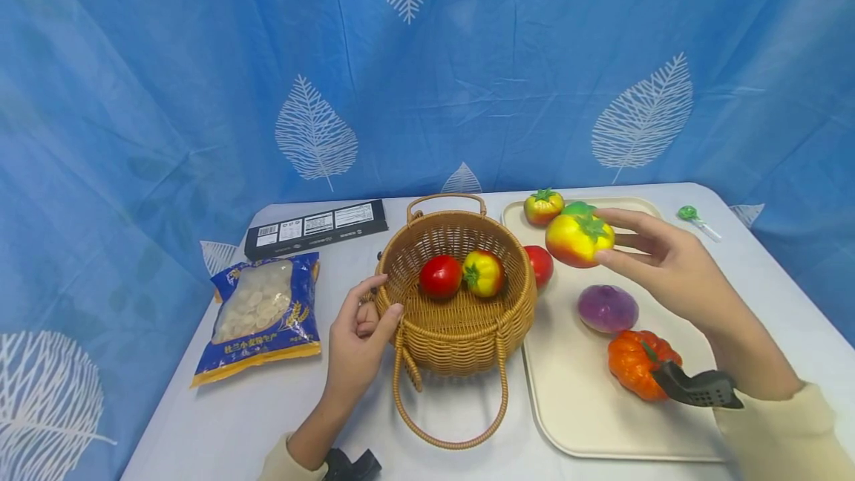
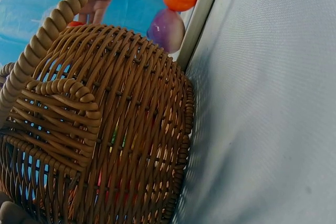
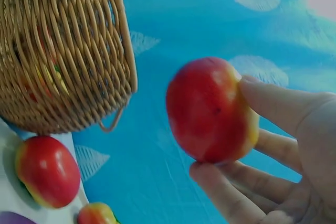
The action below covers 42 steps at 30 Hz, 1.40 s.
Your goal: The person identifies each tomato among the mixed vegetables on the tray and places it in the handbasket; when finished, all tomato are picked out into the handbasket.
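My right hand (image 1: 675,266) pinches a yellow-and-red toy tomato (image 1: 576,237) with a green leafy top, holding it up over the tray. In the right wrist view, the tomato's red underside (image 3: 207,111) shows between thumb and fingertips. On the left, my left hand (image 1: 354,347) grips the rim of a round wicker basket (image 1: 461,351), thumb and index finger at its edge. Inside the basket lie a red tomato (image 1: 441,277) and a yellow-red tomato (image 1: 484,273). The basket's woven wall (image 2: 136,103) fills much of the left wrist view, where the left fingers are mostly hidden.
A cream tray (image 1: 568,421) right of the basket bears a purple onion (image 1: 608,308), an orange pumpkin (image 1: 641,364), a red fruit (image 1: 539,266) and another yellow-red tomato (image 1: 544,208). Left lie a blue food bag (image 1: 260,314) and a black box (image 1: 317,228). A lollipop (image 1: 698,221) lies far right.
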Each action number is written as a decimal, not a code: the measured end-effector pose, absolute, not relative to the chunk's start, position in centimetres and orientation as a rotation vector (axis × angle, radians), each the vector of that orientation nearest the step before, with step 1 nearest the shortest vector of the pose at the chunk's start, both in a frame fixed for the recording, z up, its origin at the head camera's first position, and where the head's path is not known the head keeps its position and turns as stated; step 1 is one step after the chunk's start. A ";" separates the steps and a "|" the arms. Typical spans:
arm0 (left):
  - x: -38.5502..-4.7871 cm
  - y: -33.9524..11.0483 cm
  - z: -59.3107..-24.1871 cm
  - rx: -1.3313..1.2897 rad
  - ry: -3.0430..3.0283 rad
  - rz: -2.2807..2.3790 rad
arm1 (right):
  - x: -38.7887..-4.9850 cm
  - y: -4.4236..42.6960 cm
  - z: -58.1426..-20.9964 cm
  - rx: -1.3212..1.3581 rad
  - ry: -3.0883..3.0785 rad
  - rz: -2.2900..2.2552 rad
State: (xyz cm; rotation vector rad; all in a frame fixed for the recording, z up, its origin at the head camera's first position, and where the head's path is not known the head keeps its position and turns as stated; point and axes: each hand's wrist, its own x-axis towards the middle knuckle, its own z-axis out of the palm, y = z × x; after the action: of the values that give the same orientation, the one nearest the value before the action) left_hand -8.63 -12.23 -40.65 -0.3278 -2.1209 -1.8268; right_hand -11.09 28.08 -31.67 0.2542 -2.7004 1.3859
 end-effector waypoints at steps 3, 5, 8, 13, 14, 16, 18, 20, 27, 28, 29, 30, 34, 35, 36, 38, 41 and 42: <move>-8.6 -12.2 -40.6 -0.330 -2.118 -1.831 | -10.8 27.4 -31.6 0.242 -2.646 1.386; -8.6 -12.2 -40.6 -0.329 -2.119 -1.830 | -10.7 26.8 -31.6 0.236 -2.609 1.387; -8.6 -12.3 -40.7 -0.325 -2.124 -1.825 | -10.5 25.6 -31.5 0.233 -2.538 1.440; -8.5 -12.3 -40.6 -0.321 -2.119 -1.827 | -9.9 22.8 -32.2 0.307 -2.391 1.568; -8.5 -12.3 -40.6 -0.321 -2.117 -1.828 | -9.7 22.2 -32.5 0.340 -2.363 1.590; -8.5 -12.3 -40.6 -0.322 -2.117 -1.827 | -9.5 21.2 -32.9 0.406 -2.321 1.621; -8.5 -12.3 -40.6 -0.320 -2.120 -1.825 | -9.2 20.5 -33.2 0.453 -2.291 1.634; -8.5 -12.3 -40.5 -0.323 -2.123 -1.825 | -9.0 20.0 -33.4 0.481 -2.261 1.640; -8.4 -12.1 -40.4 -0.301 -2.135 -1.848 | -8.9 19.1 -34.2 0.577 -2.195 1.624; -8.4 -12.1 -40.4 -0.298 -2.137 -1.851 | -8.9 19.1 -34.3 0.581 -2.189 1.622; -8.4 -12.1 -40.4 -0.296 -2.138 -1.854 | -8.9 19.0 -34.3 0.583 -2.186 1.616; -8.3 -12.0 -40.4 -0.295 -2.139 -1.853 | -8.9 19.0 -34.4 0.582 -2.185 1.612; -8.3 -12.0 -40.4 -0.294 -2.141 -1.845 | -8.9 19.0 -34.6 0.564 -2.220 1.569; -8.3 -12.0 -40.4 -0.294 -2.140 -1.843 | -8.9 19.0 -34.6 0.560 -2.234 1.557; -8.3 -12.0 -40.4 -0.295 -2.140 -1.841 | -8.9 18.9 -34.7 0.556 -2.249 1.542; -8.3 -12.0 -40.5 -0.295 -2.139 -1.837 | -8.9 18.9 -34.8 0.554 -2.278 1.515; -8.3 -12.0 -40.5 -0.296 -2.138 -1.832 | -9.0 18.8 -34.9 0.554 -2.314 1.490; -8.3 -12.0 -40.5 -0.295 -2.139 -1.830 | -9.0 18.8 -35.0 0.560 -2.323 1.475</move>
State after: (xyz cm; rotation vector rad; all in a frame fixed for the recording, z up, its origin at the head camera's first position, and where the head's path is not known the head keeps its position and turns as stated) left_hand -8.28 -11.99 -40.54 -0.2951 -2.1394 -1.8302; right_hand -8.97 18.76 -34.96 0.5604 -2.3228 1.4751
